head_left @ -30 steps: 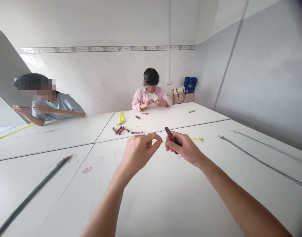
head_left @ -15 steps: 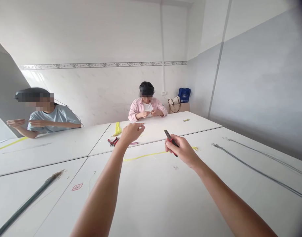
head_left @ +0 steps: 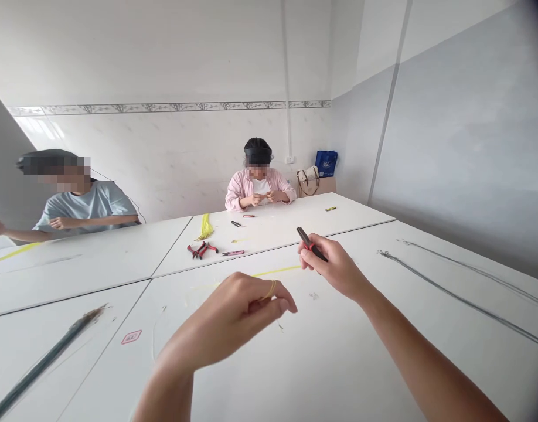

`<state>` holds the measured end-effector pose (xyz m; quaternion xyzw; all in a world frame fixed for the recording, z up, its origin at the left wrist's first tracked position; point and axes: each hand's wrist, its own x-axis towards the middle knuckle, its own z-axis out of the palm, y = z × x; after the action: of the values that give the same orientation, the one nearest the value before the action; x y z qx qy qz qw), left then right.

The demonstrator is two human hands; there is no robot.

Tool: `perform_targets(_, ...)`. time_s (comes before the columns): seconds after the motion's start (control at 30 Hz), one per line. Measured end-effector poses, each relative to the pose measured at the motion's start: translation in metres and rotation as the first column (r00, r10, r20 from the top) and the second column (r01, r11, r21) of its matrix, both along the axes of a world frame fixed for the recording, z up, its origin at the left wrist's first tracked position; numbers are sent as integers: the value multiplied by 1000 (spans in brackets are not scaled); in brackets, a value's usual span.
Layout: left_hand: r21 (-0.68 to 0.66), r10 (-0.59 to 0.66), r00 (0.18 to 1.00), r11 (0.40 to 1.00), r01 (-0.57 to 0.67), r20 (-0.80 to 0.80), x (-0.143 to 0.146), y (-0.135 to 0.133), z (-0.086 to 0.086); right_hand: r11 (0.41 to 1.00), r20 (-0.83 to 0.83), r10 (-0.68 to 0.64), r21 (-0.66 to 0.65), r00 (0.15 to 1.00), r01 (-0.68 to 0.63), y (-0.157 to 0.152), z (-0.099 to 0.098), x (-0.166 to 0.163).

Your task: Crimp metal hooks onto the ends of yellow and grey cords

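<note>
On the white worktop (head_left: 295,375), item by item: the right hand (head_left: 333,266) is clenched round small black-and-red pliers (head_left: 310,244), the handles seated in the fist and the nose left free above the fingers, a hold that keeps the tool at hand. The left hand (head_left: 227,319) is raised off the surface with its fingers loosely curled, a yellow band (head_left: 270,289) looped round them; whether it grasps anything else, I cannot tell. A yellow cord (head_left: 278,271) lies on the worktop just beyond it. A dark wire bundle (head_left: 462,299) lies straight out to the right and another (head_left: 44,363) to the left, leaving the middle free. Farther off lie red-handled pliers (head_left: 201,250) and a yellow hank (head_left: 204,228). By the far wall stand a blue bag (head_left: 326,163) and a tote (head_left: 307,180), their contents hidden.
</note>
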<state>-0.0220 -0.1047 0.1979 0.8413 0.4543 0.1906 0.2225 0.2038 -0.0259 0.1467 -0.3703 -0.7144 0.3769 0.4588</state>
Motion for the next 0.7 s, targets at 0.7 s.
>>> perform_targets(0.7,163,50,956,981,-101,291,-28,14,-4,929,-469,217,-171,856,-329,-29,-5,-100)
